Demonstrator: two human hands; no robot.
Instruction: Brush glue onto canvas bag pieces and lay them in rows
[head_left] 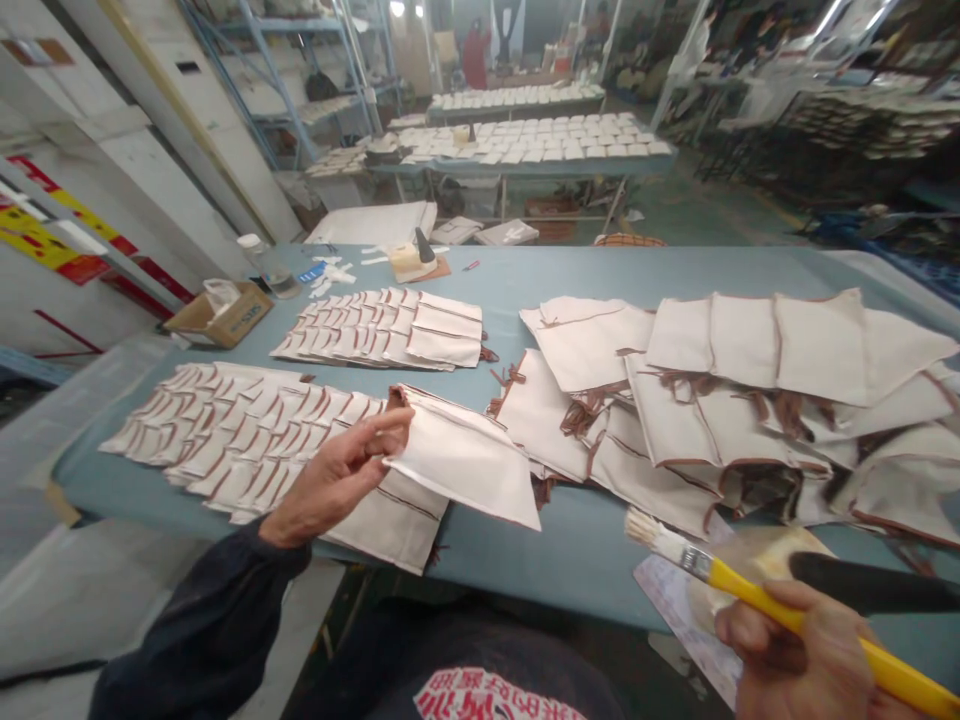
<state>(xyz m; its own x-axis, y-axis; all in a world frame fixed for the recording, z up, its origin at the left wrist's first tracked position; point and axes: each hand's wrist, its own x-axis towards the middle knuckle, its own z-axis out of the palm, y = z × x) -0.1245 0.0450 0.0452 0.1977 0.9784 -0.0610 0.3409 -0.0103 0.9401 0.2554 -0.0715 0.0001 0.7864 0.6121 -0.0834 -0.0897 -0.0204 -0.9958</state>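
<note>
My left hand [337, 480] pinches the brown-edged end of a cream fabric pouch [469, 455], holding it tilted above the table's near side. Beneath it, more cream pieces [397, 520] with dark brown edging lie overlapped in rows. In my right hand [802, 640], at the lower right, is a paintbrush [720, 575] with a yellow handle and pale bristles pointing left. Close by that hand, a pale tub [780, 550] with a black handle-like piece across it sits on a patterned sheet, partly hidden by the hand and brush.
A loose heap of cream pouches [750, 340] with brown ties covers the table's right side. Another overlapped row [442, 330] lies farther back. Behind it are a tissue box [221, 312], a clear bottle [270, 270] and a block with a black tool [412, 260].
</note>
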